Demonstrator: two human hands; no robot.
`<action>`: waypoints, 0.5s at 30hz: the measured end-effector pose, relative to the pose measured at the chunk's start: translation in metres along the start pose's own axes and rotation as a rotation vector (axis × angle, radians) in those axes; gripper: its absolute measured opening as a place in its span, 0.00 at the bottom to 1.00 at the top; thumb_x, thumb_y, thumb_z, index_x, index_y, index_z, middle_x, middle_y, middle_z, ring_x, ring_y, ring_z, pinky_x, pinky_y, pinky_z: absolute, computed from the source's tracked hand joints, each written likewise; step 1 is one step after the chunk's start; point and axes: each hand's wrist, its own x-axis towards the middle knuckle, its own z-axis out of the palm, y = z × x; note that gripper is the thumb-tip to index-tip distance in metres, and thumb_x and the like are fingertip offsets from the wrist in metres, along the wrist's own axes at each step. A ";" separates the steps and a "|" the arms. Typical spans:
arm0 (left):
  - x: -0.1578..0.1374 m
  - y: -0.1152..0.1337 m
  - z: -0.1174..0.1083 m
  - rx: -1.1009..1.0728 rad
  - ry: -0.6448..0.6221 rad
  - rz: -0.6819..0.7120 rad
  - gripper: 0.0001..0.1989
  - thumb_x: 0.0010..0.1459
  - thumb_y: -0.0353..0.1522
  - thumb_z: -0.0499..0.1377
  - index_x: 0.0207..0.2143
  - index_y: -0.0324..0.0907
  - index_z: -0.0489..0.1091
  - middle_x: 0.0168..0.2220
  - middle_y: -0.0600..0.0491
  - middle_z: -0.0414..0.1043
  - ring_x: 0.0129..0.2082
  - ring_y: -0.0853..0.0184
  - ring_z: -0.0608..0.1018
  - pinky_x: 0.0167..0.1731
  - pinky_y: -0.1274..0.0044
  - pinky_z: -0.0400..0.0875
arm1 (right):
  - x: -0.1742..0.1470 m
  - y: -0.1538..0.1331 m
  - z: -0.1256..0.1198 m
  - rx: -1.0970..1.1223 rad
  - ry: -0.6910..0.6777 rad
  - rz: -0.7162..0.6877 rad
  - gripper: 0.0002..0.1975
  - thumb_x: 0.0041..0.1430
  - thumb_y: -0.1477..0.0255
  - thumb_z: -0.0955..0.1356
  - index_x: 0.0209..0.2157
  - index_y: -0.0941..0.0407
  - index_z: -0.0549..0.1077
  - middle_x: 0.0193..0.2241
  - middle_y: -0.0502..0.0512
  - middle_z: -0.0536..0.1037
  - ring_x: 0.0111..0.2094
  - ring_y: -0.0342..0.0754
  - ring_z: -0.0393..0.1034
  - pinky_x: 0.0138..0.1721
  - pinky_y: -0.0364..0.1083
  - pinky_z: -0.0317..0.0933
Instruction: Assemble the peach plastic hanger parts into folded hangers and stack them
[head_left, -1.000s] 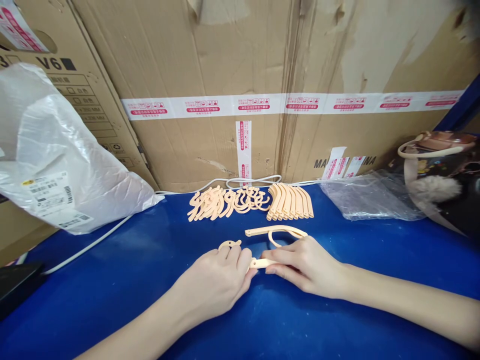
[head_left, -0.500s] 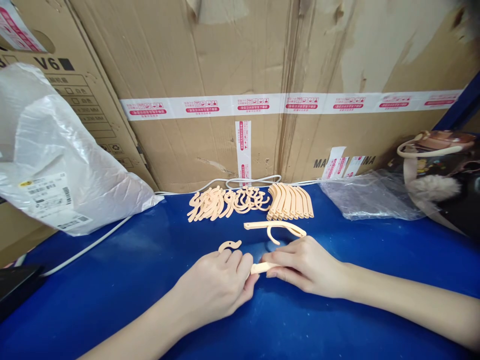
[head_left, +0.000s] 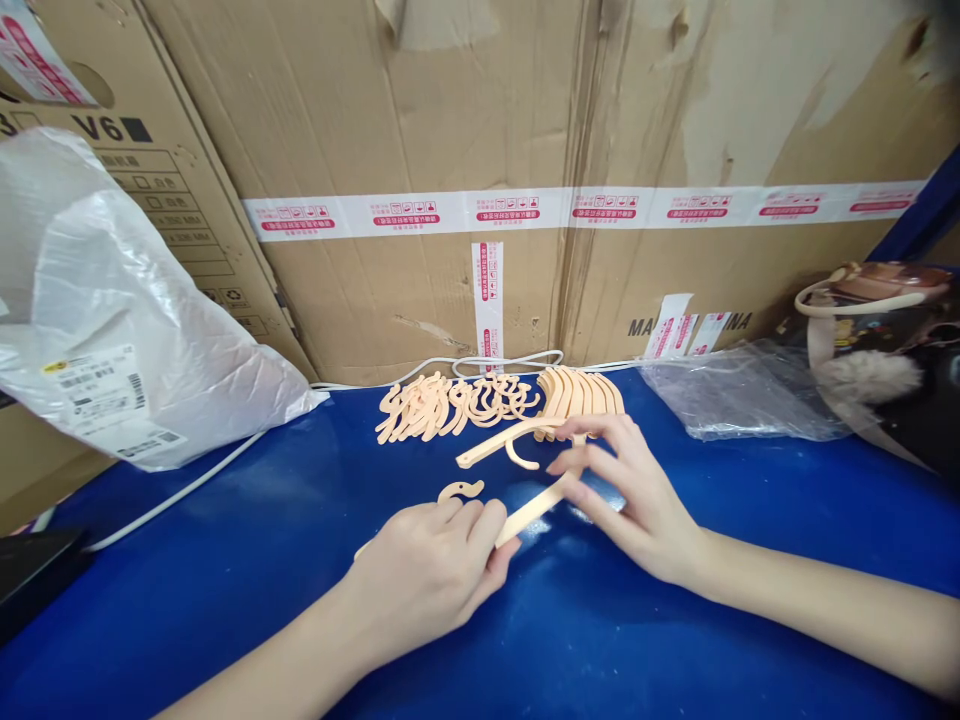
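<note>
My left hand is closed around a pale wooden-looking hanger piece, a straight arm that sticks out to the upper right. A curved hook with a dark hole shows just above the left knuckles; whether it joins the held piece is hidden. At the arm's far end, my right hand has its fingers spread, with the thumb at the arm's tip. Its index finger lies by the right end of a second hanger, which has a curved hook hanging from it.
Behind the hands lie a pile of loose hooks and a row of curved hanger arms. A white plastic parcel stands left, a clear plastic bag right. Large cartons and a white cable border the blue table.
My right hand has turned upward and its fingers have spread. More of the held arm shows, now slanting up to the right. The second hanger has shifted left and tilted. My left hand stays put.
</note>
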 end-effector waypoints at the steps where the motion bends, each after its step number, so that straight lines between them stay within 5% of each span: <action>1: 0.000 0.000 -0.001 0.003 0.000 0.007 0.14 0.67 0.31 0.44 0.28 0.42 0.60 0.20 0.58 0.64 0.18 0.69 0.71 0.20 0.76 0.59 | 0.001 0.002 0.000 0.027 0.016 0.067 0.10 0.66 0.68 0.61 0.38 0.55 0.72 0.49 0.60 0.68 0.53 0.54 0.61 0.52 0.55 0.55; 7: -0.001 0.002 -0.004 0.027 -0.024 0.107 0.14 0.66 0.31 0.44 0.27 0.41 0.62 0.20 0.58 0.64 0.19 0.69 0.70 0.21 0.76 0.60 | 0.006 0.013 0.004 0.273 -0.091 0.253 0.12 0.68 0.67 0.59 0.37 0.54 0.72 0.46 0.57 0.73 0.50 0.51 0.66 0.51 0.52 0.60; 15: -0.003 0.006 -0.003 -0.056 -0.013 0.167 0.13 0.62 0.30 0.48 0.25 0.42 0.63 0.18 0.58 0.62 0.18 0.69 0.68 0.19 0.76 0.61 | 0.002 -0.001 0.003 0.072 -0.185 -0.093 0.08 0.66 0.73 0.61 0.43 0.56 0.70 0.44 0.58 0.74 0.44 0.48 0.67 0.45 0.50 0.62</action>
